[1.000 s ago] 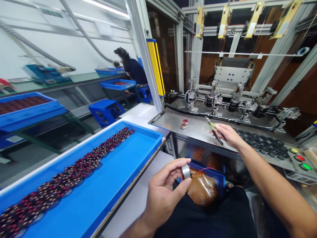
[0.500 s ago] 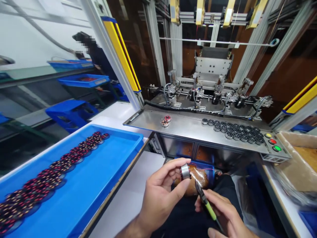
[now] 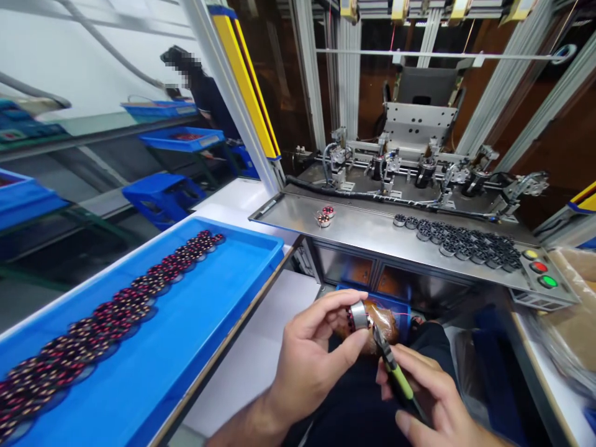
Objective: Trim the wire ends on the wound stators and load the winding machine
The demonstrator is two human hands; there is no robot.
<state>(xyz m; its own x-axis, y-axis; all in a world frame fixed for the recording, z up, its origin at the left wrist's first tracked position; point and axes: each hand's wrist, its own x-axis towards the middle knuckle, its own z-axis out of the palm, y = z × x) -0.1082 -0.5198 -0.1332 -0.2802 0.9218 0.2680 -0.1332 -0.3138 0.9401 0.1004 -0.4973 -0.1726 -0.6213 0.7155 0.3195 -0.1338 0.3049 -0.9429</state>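
Note:
Between the thumb and fingers of my left hand (image 3: 311, 354) is a motor stator (image 3: 358, 315), a short metal ring with dark and copper parts at its ends. My right hand (image 3: 428, 391) grips cutting pliers (image 3: 395, 372) with green and black handles. The plier jaws point up and left, close beside the stator's right end; whether they touch it I cannot tell. Below the hands, a brown wrapped bundle (image 3: 384, 320) lies in a blue bin (image 3: 404, 310). Two wound stators (image 3: 324, 217) rest on the metal shelf (image 3: 358, 234) ahead.
On the left, a blue tray (image 3: 205, 323) holds rows of wound stators (image 3: 125, 307). Many dark unwound cores (image 3: 465, 242) sit on the shelf's right, near push buttons (image 3: 539, 267). Behind stands a winding machine (image 3: 419, 124). Another person (image 3: 209, 93) is at the far left.
The view has shifted slightly, so the surroundings sit further right. The pliers' jaws have come closer to the stator's end. Both hands keep their hold.

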